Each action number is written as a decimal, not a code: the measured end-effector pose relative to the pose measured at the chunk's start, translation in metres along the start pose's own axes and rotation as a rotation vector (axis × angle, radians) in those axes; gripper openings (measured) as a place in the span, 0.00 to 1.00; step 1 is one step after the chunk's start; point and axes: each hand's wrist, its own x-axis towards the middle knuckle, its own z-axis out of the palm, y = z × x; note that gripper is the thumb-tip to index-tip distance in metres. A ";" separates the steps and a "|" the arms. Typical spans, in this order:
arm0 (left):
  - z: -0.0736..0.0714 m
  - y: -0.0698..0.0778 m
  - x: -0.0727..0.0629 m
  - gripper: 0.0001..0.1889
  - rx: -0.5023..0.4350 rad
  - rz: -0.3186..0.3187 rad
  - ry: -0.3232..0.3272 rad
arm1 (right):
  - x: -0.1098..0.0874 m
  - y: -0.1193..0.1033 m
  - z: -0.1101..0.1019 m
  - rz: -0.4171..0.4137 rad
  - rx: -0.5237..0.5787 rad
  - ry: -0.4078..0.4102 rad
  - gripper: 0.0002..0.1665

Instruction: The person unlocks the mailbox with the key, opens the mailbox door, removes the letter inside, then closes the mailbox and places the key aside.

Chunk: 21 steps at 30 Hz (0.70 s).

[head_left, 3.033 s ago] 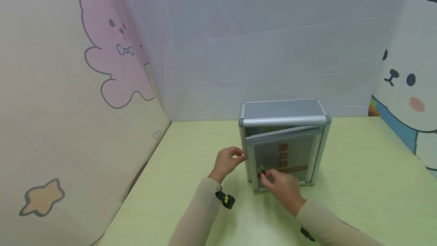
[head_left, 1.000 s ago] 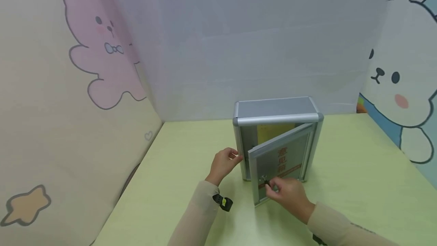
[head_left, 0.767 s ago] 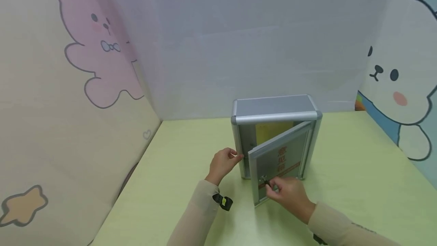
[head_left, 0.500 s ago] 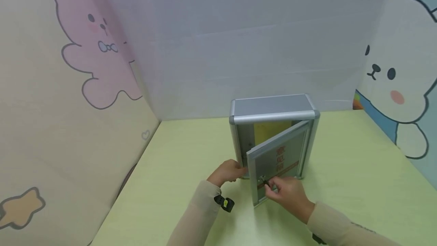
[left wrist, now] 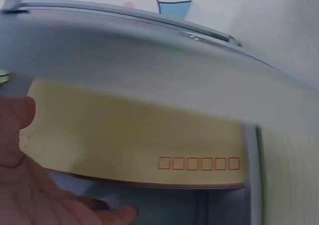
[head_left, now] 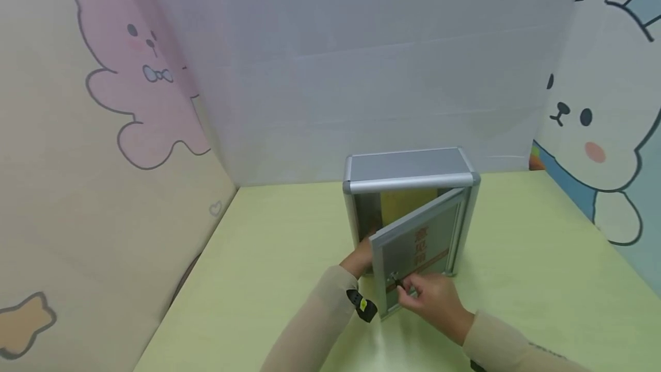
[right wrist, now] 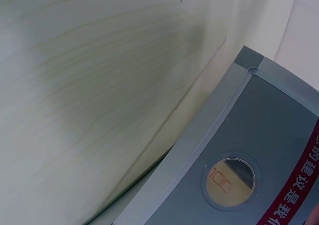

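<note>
A grey metal suggestion box [head_left: 410,165] stands on the table, its front door [head_left: 434,240] swung partly outward on the right-hand hinge. My right hand [head_left: 436,300] pinches a small dark key [head_left: 398,283] in the door's lock. Through the gap at the left, my left hand [head_left: 361,254] reaches into the box; the door hides its fingers in the head view. In the left wrist view, that hand [left wrist: 35,185] has its thumb and fingers spread beside a stack of yellow-brown envelopes [left wrist: 134,135] with red postcode squares. It does not visibly grip them.
The pale yellow-green table [head_left: 279,234] extends around the box. Behind it hangs a plain whitish wall sheet [head_left: 361,73], with cartoon-printed walls at both sides. A round window [right wrist: 229,182] in the door shows an envelope behind it.
The door has swung from slightly ajar to wider, with my right hand keeping the key. My left hand has moved from the box's left edge down and into its interior.
</note>
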 end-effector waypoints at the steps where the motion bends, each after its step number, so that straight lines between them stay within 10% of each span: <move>1: 0.003 -0.017 0.005 0.50 0.009 0.048 0.013 | 0.000 0.000 0.000 -0.002 0.002 -0.002 0.26; 4: 0.004 -0.007 0.006 0.52 -0.030 0.110 0.030 | -0.001 0.001 0.001 -0.011 0.002 -0.005 0.27; 8: -0.003 0.080 -0.011 0.52 -0.027 0.135 0.026 | -0.001 0.002 0.001 -0.019 -0.003 -0.002 0.28; 10: -0.005 0.098 -0.016 0.51 0.002 0.173 0.031 | -0.001 0.001 0.001 -0.018 -0.006 -0.002 0.27; 12: -0.006 0.096 -0.015 0.49 0.052 0.166 0.040 | 0.000 0.001 0.001 -0.015 -0.006 -0.004 0.26; 15: 0.000 0.050 -0.004 0.43 0.114 0.235 0.099 | 0.001 0.000 0.000 -0.009 -0.006 -0.009 0.24; 18: 0.001 0.052 -0.004 0.41 0.129 0.167 0.120 | 0.002 0.000 0.000 -0.007 -0.006 -0.012 0.24; 21: 0.007 0.006 0.008 0.41 0.169 0.097 0.148 | 0.001 0.000 0.001 -0.004 -0.002 -0.013 0.23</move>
